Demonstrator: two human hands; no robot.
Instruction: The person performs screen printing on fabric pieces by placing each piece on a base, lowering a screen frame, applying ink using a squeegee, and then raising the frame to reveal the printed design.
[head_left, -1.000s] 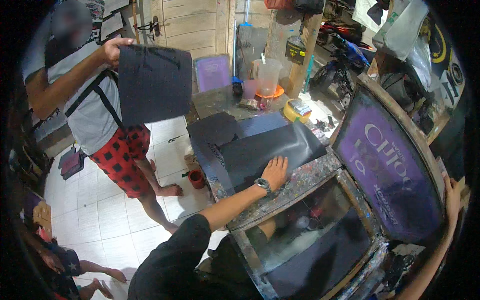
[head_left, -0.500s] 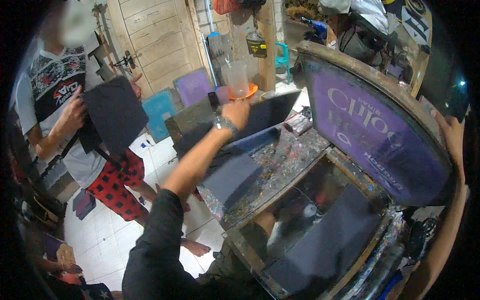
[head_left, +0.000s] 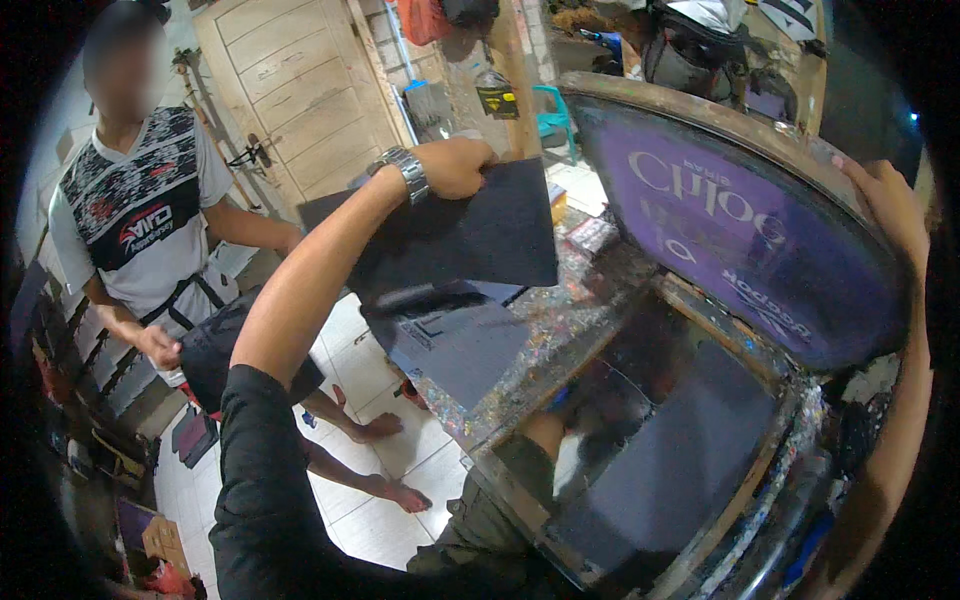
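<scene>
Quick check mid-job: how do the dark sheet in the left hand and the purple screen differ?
Colour: the dark sheet looks nearly black; the purple screen carries pale lettering.
Edging: the dark sheet shows no frame, while the purple screen has a worn frame.
Hold: the left hand grips the dark sheet; the right hand holds the purple screen's edge.
Shared: neither lies flat.

Screen frame right of table, door behind

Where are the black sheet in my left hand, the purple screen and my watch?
Black sheet [head_left: 465, 235], head view: broad flat face.
Purple screen [head_left: 735, 235], head view: mesh panel.
Watch [head_left: 408, 175], head view: metal band.
</scene>
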